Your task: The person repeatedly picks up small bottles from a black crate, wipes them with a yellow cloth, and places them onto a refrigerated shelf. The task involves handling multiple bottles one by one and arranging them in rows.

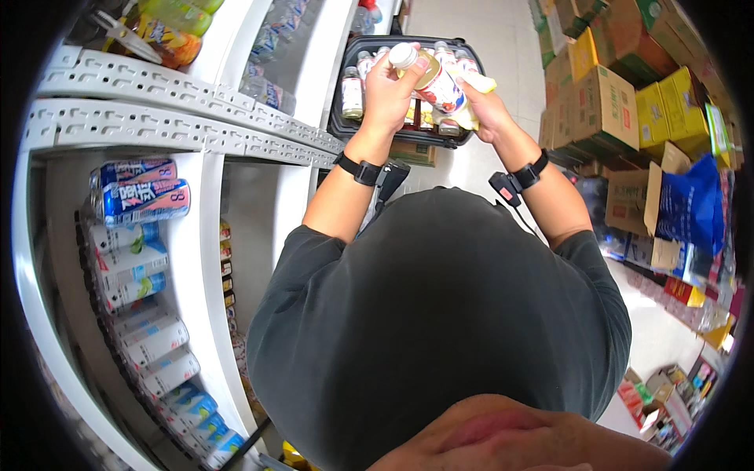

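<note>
A plastic drink bottle (437,86) with a white cap and a colourful label is held tilted above a black crate (337,125). My left hand (390,88) grips it near the cap. Against the bottle's lower side, my right hand (484,109) holds a yellow cloth (469,118); part of this cloth sticks up past the fingers. Several similar capped bottles (352,94) stand inside the crate, partly hidden by my hands. Each of my wrists wears a black strap with a small device.
White metal shelving with a perforated rail (135,130) runs along the left, holding drink cans (147,201) and bottles (272,94). Stacked cardboard boxes (598,109), yellow cartons (674,106) and a blue bag (690,206) line the right side. Pale floor (483,20) shows beyond the crate.
</note>
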The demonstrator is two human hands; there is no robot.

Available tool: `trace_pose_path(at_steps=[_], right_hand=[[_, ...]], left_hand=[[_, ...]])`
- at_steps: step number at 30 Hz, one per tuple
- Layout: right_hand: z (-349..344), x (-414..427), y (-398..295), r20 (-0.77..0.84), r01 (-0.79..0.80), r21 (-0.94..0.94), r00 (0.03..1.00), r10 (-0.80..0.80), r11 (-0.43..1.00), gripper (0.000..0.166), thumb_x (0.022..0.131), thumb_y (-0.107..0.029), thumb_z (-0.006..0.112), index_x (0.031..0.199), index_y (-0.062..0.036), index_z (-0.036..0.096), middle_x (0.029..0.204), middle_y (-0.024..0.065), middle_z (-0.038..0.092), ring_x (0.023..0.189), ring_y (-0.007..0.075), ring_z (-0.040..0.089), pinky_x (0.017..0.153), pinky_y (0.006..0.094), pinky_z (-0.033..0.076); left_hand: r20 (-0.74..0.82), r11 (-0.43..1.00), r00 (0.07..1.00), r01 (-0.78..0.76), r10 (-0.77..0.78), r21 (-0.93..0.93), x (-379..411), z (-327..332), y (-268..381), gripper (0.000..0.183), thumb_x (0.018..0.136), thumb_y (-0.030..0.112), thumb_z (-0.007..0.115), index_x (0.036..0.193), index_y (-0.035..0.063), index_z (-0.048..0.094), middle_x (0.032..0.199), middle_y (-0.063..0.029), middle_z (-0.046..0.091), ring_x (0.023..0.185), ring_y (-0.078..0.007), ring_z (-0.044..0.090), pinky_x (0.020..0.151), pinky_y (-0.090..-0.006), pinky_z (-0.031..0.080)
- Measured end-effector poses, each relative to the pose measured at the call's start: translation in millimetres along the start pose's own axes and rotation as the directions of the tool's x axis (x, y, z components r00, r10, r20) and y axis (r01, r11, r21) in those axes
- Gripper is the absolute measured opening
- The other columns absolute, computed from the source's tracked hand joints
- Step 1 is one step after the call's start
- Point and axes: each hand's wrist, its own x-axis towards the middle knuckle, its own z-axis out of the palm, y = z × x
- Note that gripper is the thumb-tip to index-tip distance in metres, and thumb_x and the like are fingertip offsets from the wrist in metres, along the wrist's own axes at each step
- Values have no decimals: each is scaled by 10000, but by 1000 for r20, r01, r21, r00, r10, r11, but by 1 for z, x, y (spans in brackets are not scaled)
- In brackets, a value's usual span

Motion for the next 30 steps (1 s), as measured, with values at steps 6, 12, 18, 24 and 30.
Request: trace_pose_path(at_steps=[6,12,18,24,30], right_hand=[[-4,6,4,174,-267,82,953,250,960,491,1068,-418,483,1450,-109,462,1342,136,633,1154,322,676,823,515,636],[22,14,38,465,-523,71,771,436,849,516,1070,-471,434,1460,-135,481,1378,121,624,1201,327,654,850,546,618],[63,5,103,503,-708,-128,557,661,694,454,1070,-407,416,1400,-134,565,1324,109,664,1179,280,668,874,531,614],[124,-43,167,409,-701,-367,469,783,612,428,1074,-361,380,1374,-116,562,1302,114,662,1177,289,660,935,542,592],[160,-115,247,441,-710,-473,323,838,522,482,1109,-408,337,1444,-98,491,1369,132,614,1237,310,622,959,565,575]], left_hand=[[-134,973,990,2,-34,-233,-17,-23,15,310,994,169,684,1242,-8,628,1176,-116,691,1083,-219,677,952,-376,559],[-310,978,951,-69,4,-199,-70,-40,13,301,954,104,725,1221,0,632,1144,-83,692,1040,-169,666,952,-335,536],[-483,997,872,-78,79,22,-161,-64,27,327,939,113,744,1228,2,638,1133,-65,695,1051,-138,650,955,-311,519],[-553,927,810,32,196,374,-270,-90,42,615,844,124,829,1343,35,481,1223,-82,617,1150,-160,600,984,-335,511],[-673,876,678,89,296,475,-412,-105,71,682,757,-10,867,1288,56,445,1208,-70,558,1169,-178,574,1002,-357,512]])
